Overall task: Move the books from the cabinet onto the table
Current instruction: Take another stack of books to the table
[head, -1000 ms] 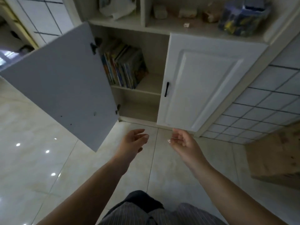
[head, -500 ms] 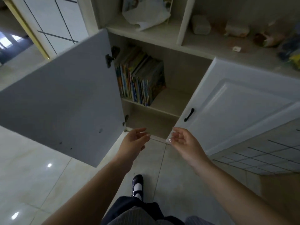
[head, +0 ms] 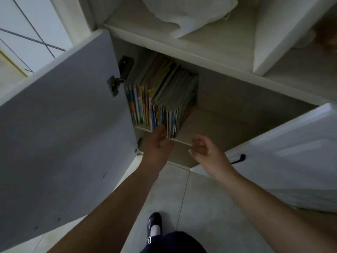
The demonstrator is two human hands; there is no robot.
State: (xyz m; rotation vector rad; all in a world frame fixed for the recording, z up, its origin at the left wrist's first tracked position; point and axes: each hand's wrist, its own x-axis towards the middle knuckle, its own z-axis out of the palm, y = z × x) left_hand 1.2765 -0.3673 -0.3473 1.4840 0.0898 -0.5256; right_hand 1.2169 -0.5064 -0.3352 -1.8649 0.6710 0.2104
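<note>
Reaching into the open cabinet, the left hand's fingers now touch the bottom edges of the upright books, though whether they have begun to curl round any is hard to tell in the dim light. The right hand hovers just beside the row, fingers loosely curled and holding nothing. Half a second ago both hands hung short of the shelf; the person has since closed in past the open door. Every book remains shelved, no worktop in view.
</note>
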